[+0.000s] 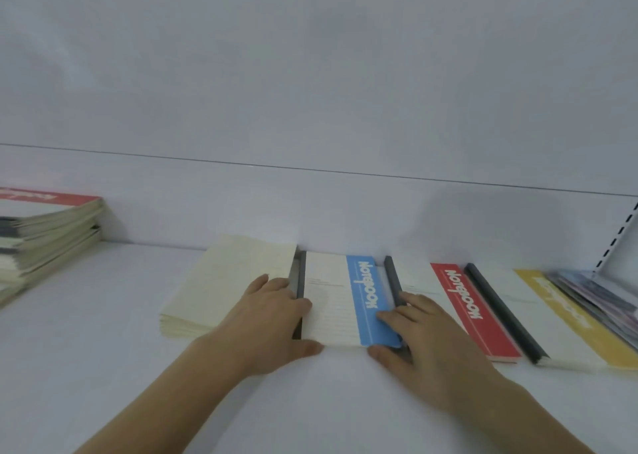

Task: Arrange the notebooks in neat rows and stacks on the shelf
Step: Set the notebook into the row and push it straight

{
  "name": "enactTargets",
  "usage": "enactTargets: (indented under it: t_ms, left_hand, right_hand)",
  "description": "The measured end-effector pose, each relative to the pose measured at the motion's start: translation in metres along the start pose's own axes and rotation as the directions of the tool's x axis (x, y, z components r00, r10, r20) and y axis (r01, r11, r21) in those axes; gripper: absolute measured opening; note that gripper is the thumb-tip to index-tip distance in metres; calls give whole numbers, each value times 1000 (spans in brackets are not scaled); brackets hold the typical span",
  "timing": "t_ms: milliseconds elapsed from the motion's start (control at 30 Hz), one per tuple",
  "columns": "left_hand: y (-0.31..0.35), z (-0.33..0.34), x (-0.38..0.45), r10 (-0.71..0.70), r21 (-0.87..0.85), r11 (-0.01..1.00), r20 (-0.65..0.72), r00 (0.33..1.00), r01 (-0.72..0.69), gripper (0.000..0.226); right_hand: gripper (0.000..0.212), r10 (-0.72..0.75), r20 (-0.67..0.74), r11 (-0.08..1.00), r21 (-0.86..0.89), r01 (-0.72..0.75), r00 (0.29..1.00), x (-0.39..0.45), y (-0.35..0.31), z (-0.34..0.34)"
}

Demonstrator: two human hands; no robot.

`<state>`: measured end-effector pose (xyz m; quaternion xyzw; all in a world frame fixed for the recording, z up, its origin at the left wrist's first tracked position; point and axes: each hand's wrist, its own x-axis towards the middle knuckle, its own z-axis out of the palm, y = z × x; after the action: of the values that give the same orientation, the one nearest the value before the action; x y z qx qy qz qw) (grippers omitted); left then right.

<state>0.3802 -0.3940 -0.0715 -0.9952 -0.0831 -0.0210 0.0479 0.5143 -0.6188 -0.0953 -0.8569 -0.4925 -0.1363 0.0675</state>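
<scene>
1. Both hands are down on the blue notebook (345,301), mid-shelf, hard up against the back wall. The left hand (272,319) lies over its left edge with the thumb at the near corner. The right hand (417,332) covers the blue band, fingers fairly flat, thumb hooked at the near right corner. It is a bracing press from two sides, not a lift.
2. The step in hand looks like squaring this one into the row. Done well, both thumbs push the near edge evenly so the book slides straight back without twisting.
3. Keep its dark spine parallel to the red notebook (473,312) just right of it. Also match the near edges, since the red one sits a little nearer.
4. Watch the cream notebook (234,288) on the left. It lies at an angle, so a sideways shove could skew it further.
5. Count along the row: one cream, one blue, one red, one yellow notebook (559,326), so four lying flat.
6. Far right, a loose fan of covers (593,298), number unclear. Far left, one tall stack (48,232), too many edges to count.
7. The shelf (103,315) has bare white space between stack and row.
</scene>
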Motion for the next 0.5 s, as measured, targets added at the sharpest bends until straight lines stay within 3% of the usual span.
enactTargets:
  t_ms: [333, 500]
  left_hand:
    - [-12, -1, 9, 38, -33, 999, 13, 999, -37, 68]
    - [-15, 2, 12, 95, 2, 995, 15, 995, -95, 91]
  right_hand:
    - [78, -3, 58, 995, 98, -3, 998, 6, 5, 0]
    - [89, 21, 1, 993, 113, -21, 1000, 6, 2, 1]
